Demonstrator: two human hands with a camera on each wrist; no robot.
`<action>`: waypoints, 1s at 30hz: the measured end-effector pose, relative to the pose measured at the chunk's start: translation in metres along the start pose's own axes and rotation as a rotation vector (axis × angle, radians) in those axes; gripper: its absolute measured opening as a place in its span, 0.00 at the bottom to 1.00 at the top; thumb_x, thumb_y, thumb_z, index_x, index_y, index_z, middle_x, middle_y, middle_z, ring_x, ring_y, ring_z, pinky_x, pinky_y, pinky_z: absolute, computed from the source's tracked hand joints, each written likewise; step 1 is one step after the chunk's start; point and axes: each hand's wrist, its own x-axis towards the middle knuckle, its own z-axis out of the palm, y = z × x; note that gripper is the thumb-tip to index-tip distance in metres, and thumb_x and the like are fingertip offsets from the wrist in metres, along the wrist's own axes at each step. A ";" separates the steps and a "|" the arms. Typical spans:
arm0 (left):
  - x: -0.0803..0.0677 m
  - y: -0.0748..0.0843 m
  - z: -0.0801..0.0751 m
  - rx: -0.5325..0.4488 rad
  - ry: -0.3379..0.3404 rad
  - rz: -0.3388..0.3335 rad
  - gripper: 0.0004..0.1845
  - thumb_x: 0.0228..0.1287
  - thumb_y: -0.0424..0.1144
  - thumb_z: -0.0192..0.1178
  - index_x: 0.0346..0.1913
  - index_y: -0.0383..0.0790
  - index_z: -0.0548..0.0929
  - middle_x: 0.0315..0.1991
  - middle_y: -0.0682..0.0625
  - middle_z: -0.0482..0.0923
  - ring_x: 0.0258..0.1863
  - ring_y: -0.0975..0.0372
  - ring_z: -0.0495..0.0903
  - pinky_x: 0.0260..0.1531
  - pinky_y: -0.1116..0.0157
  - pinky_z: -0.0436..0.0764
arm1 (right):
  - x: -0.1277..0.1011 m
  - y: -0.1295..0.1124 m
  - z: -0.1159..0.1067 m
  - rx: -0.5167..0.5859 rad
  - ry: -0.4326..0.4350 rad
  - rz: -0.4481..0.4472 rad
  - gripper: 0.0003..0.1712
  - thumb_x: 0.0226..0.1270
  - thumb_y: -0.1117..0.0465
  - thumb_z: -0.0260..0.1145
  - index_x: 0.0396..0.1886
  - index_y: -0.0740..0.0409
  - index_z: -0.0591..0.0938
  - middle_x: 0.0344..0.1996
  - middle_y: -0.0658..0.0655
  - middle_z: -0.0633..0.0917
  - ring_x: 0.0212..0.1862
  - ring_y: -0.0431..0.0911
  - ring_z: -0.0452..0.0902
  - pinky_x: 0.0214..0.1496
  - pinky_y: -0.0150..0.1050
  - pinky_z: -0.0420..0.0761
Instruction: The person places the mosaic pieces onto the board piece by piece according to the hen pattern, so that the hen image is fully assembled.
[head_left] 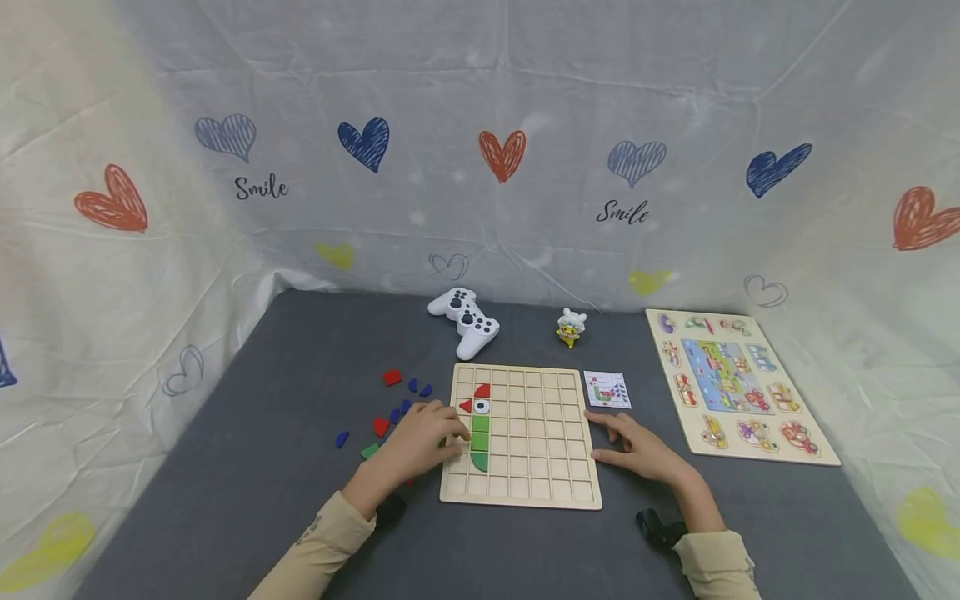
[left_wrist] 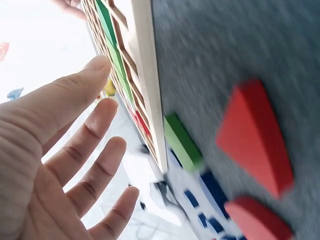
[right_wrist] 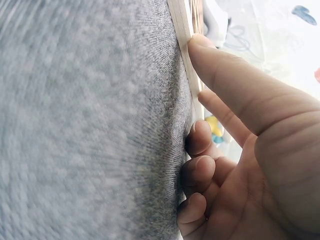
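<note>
A wooden grid board (head_left: 536,450) lies between the two hands. In one column are a red quarter-round piece (head_left: 483,390), a white eye piece (head_left: 482,407), green squares (head_left: 480,433) and a green quarter-round piece (head_left: 480,462); a red triangle (head_left: 466,406) sits left of the eye. My left hand (head_left: 422,437) hovers over the board's left side, its fingers relaxed; the left wrist view shows nothing between thumb and fingers. At the board's right edge, my right hand (head_left: 643,447) touches the rim with thumb (right_wrist: 215,65) and index finger, its other fingers bent beside it.
Loose blue, red (head_left: 392,377) and green pieces lie left of the board, some hidden by the left hand. A pattern card (head_left: 607,390) is at its upper right. Behind stand a white game controller (head_left: 465,321) and small figurine (head_left: 571,327). A picture puzzle (head_left: 738,387) lies far right.
</note>
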 end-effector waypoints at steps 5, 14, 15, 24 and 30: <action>-0.006 -0.012 -0.004 0.012 0.021 -0.039 0.10 0.47 0.44 0.71 0.35 0.54 0.86 0.34 0.60 0.77 0.37 0.63 0.72 0.47 0.52 0.71 | -0.001 0.001 0.000 0.000 0.002 -0.006 0.36 0.58 0.51 0.67 0.65 0.56 0.68 0.29 0.51 0.66 0.24 0.36 0.55 0.26 0.29 0.61; -0.022 -0.034 -0.013 0.030 0.017 -0.160 0.11 0.46 0.45 0.72 0.36 0.55 0.86 0.35 0.61 0.78 0.38 0.63 0.71 0.49 0.50 0.71 | -0.001 0.001 0.000 0.002 0.001 -0.019 0.36 0.58 0.52 0.67 0.65 0.57 0.68 0.29 0.51 0.66 0.24 0.35 0.55 0.26 0.29 0.61; -0.024 -0.036 -0.014 0.036 0.017 -0.168 0.11 0.46 0.45 0.72 0.36 0.56 0.86 0.35 0.61 0.78 0.37 0.64 0.71 0.49 0.50 0.71 | -0.001 0.001 0.000 0.001 0.000 -0.018 0.36 0.58 0.52 0.67 0.65 0.57 0.68 0.29 0.51 0.66 0.24 0.35 0.55 0.26 0.29 0.61; -0.043 -0.054 -0.029 0.051 0.050 -0.207 0.11 0.46 0.42 0.72 0.37 0.52 0.86 0.34 0.57 0.77 0.34 0.62 0.69 0.43 0.51 0.71 | 0.000 0.000 0.000 0.000 0.000 -0.023 0.36 0.58 0.53 0.67 0.65 0.58 0.68 0.28 0.52 0.66 0.24 0.32 0.52 0.26 0.29 0.61; -0.053 -0.067 -0.035 0.039 0.057 -0.232 0.11 0.48 0.42 0.71 0.37 0.51 0.86 0.35 0.57 0.78 0.36 0.60 0.71 0.43 0.48 0.70 | 0.000 -0.002 -0.001 0.006 0.004 -0.025 0.36 0.58 0.53 0.67 0.65 0.59 0.68 0.29 0.52 0.66 0.25 0.31 0.51 0.25 0.30 0.61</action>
